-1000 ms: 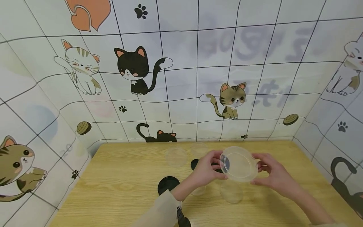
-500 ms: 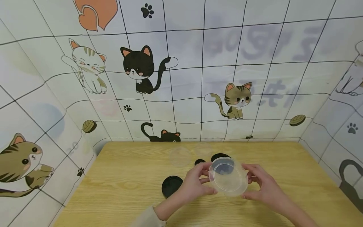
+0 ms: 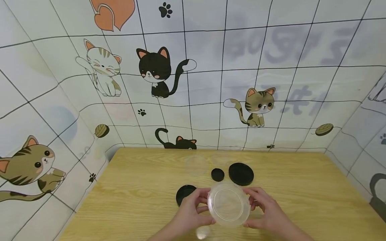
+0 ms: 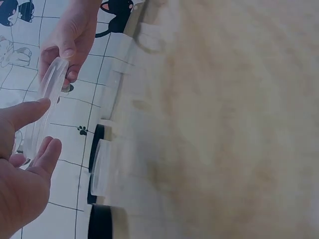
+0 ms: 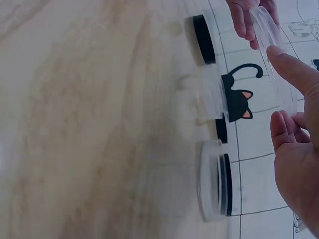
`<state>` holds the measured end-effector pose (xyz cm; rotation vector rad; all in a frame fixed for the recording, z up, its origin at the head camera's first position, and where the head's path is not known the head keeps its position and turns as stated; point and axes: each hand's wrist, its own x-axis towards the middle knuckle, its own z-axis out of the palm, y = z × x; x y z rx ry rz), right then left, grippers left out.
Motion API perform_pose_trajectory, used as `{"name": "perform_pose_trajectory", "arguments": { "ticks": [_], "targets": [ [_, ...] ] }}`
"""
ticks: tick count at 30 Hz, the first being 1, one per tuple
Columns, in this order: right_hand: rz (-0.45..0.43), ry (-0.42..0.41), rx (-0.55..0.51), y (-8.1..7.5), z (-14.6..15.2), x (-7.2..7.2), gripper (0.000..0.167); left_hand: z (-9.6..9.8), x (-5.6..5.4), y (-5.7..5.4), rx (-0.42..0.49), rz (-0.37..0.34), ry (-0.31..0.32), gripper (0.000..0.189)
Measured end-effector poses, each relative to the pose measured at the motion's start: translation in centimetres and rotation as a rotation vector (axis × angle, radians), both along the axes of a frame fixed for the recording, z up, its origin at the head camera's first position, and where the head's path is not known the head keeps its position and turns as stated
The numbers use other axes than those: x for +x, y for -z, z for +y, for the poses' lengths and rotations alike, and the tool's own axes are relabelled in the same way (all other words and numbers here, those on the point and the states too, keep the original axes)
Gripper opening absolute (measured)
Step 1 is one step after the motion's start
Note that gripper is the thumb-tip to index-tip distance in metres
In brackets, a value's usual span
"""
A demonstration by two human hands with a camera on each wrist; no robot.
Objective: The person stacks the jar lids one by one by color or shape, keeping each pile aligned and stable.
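Observation:
A clear round plastic lid (image 3: 229, 205) with a raised rim is held up above the table between both hands. My left hand (image 3: 190, 209) pinches its left edge with thumb and fingers. The right hand (image 3: 267, 214) grips the opposite edge in the same way. Seen edge-on in the left wrist view, the clear lid (image 4: 52, 84) stands tilted between the thumb and fingers of each hand. Just beyond the hands lie a large black disc (image 3: 241, 174) and a small black disc (image 3: 217, 174). Another black disc (image 3: 184, 193) is partly hidden by the left hand.
Farther back, faint clear discs (image 3: 196, 165) lie flat on the wooden table (image 3: 135, 187). A small clear piece (image 3: 203, 232) sits at the front, below the left hand. A cat-print wall cloth (image 3: 205, 87) encloses the table's back and sides.
Both hands have brought the clear lid lower and nearer the body, uncovering the black discs behind it. The head view has turned slightly left.

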<state>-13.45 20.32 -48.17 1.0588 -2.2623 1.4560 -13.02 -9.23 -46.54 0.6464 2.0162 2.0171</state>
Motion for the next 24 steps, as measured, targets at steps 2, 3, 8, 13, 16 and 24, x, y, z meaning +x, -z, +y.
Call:
{"name": "perform_pose_trajectory", "arguments": {
  "ticks": [2, 3, 8, 13, 16, 24],
  "targets": [
    [0.011, -0.023, 0.014, 0.5, -0.3, 0.1, 0.092, -0.5, 0.5, 0.5, 0.0, -0.012, -0.001, 0.077],
    [0.013, -0.035, 0.02, 0.8, -0.4, 0.2, 0.092, -0.8, 0.7, 0.7, 0.0, -0.019, 0.0, 0.078],
    [-0.012, -0.111, 0.043, 1.8, -1.3, 0.5, 0.083, -2.3, 1.9, 1.8, 0.003, -0.069, 0.004, 0.078],
    [-0.061, -0.167, 0.042, 2.5, -2.6, 0.9, 0.077, -3.9, 3.0, 2.6, -0.02, -0.114, -0.017, 0.075],
    [-0.073, -0.198, 0.033, 3.0, -3.2, 1.0, 0.075, -4.7, 3.5, 2.9, -0.058, -0.131, -0.038, 0.075],
    [-0.252, -0.211, 0.101, 3.5, -3.9, 1.3, 0.068, -5.5, 3.8, 4.6, -0.174, 0.031, -0.075, 0.075]
  ]
}}
